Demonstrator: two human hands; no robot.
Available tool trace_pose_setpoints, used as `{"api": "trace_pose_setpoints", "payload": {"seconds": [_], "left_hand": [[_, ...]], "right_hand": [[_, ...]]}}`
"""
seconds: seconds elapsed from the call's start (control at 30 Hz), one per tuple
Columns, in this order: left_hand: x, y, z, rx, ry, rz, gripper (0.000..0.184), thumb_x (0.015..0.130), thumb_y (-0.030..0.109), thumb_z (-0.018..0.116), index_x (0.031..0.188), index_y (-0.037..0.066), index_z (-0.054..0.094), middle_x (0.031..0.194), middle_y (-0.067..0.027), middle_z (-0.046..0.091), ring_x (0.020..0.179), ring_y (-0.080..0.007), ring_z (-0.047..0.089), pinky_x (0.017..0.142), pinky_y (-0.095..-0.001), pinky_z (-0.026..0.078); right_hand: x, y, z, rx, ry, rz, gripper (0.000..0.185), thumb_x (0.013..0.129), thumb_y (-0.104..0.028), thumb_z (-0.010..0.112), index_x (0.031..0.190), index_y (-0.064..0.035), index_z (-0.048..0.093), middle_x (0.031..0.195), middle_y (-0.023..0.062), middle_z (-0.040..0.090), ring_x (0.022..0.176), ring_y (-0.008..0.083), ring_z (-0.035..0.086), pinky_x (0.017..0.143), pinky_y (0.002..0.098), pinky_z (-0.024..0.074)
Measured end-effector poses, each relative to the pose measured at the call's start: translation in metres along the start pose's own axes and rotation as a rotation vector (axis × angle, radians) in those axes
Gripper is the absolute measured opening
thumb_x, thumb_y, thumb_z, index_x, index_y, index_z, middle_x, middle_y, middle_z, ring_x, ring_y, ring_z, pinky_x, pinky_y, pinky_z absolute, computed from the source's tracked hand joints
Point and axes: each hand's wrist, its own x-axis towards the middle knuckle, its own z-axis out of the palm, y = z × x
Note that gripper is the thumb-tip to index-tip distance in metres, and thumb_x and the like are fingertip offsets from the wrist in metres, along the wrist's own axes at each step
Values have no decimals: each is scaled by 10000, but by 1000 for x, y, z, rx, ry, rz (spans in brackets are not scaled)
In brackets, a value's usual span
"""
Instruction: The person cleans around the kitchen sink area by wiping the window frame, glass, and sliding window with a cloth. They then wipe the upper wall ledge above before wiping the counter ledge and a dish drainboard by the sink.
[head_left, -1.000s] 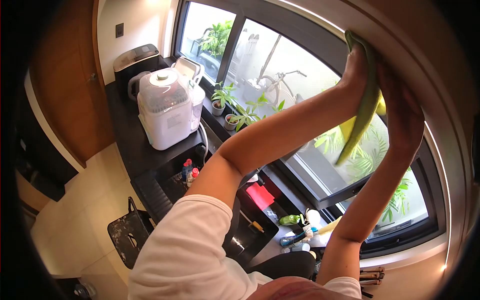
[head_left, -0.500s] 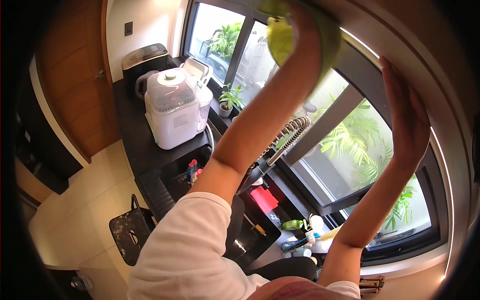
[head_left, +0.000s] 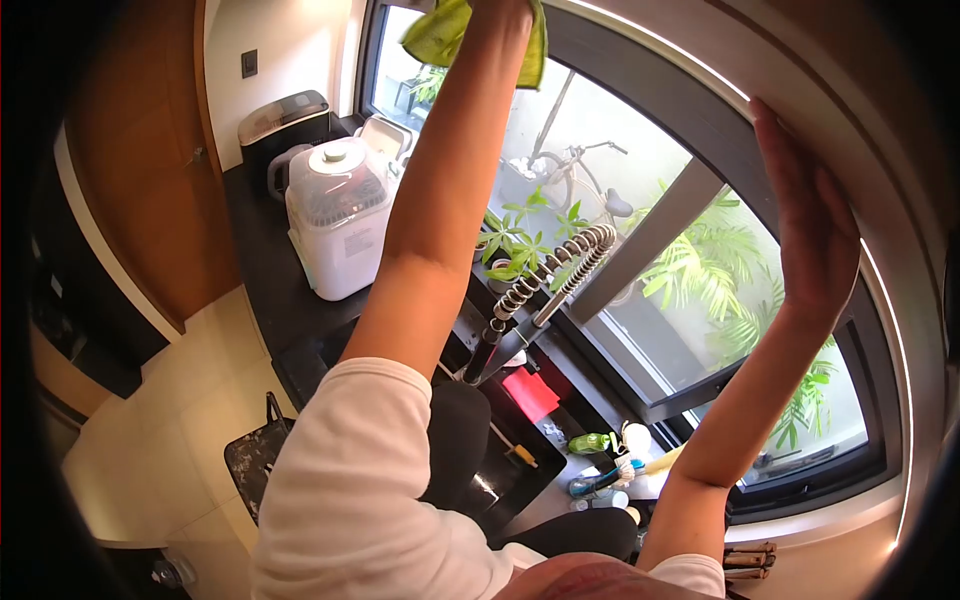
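Observation:
At the top edge of the head view, my left hand [head_left: 505, 12] is with a yellow-green cloth [head_left: 437, 36], which hangs out on both sides of the wrist. Its fingers are out of frame or behind the cloth. My left arm reaches up in front of the window [head_left: 640, 120]. On the right, my right hand [head_left: 808, 215] is raised with fingers stretched out, lying against the pale panel above the window [head_left: 800, 95]. Nothing shows in it.
Below are a dark sink [head_left: 490, 480], a coiled spring faucet [head_left: 545, 275], a red cloth [head_left: 531, 394] and bottles [head_left: 590, 443]. A white appliance [head_left: 340, 225] stands on the left counter. Potted plants [head_left: 525, 240] line the sill; a black stool [head_left: 250, 460] is at lower left.
My left hand has swept from the right, near my right hand, to the upper left with the cloth, uncovering the faucet. My right hand has stayed at the panel, nearly still.

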Motion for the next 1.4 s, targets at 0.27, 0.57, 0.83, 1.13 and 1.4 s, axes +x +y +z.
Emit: {"api": "trace_pose_setpoints", "payload": {"seconds": [0.27, 0.57, 0.83, 1.13, 1.4], "left_hand": [[-111, -134, 89, -258, -270, -271, 850, 902, 726, 223, 1480, 104, 277, 1510, -75, 327, 1355, -257, 339, 1110, -404, 295], [-289, -149, 194, -671, -436, -967, 831, 912, 711, 205, 1416, 71, 369, 1475, -100, 367, 1304, -286, 390, 1108, -416, 286], [-196, -77, 99, -345, -327, -365, 763, 932, 669, 245, 1401, 83, 384, 1429, -76, 412, 1273, -266, 414, 1093, -387, 298], [-233, -99, 119, -336, -198, -165, 687, 955, 622, 290, 1385, 98, 402, 1377, -49, 463, 1238, -242, 441, 1076, -355, 311], [-287, -137, 176, -624, -475, -822, 490, 983, 484, 359, 1292, 127, 488, 1220, -96, 579, 1121, -229, 554, 877, -369, 492]], "right_hand": [[-40, -28, 11, -114, 45, -33, 689, 872, 95, 410, 1458, 86, 47, 1521, 298, 74, 1425, 442, 30, 1187, 546, 51], [-137, -77, 49, -26, 75, -238, 750, 843, 92, 343, 1485, 26, -38, 1560, 219, -72, 1456, 307, -71, 1193, 409, -24], [-139, -81, 59, 29, 29, -226, 806, 804, 158, 322, 1481, 6, -88, 1548, 197, -171, 1425, 335, -185, 1191, 498, 18], [-141, -80, 57, 5, 33, -257, 774, 832, 174, 342, 1478, 19, -55, 1547, 220, -124, 1410, 413, -145, 1182, 551, 11], [-142, -84, 55, -200, 54, -262, 760, 847, 155, 351, 1473, 29, -60, 1537, 259, -108, 1418, 415, -112, 1187, 530, 16]]}}
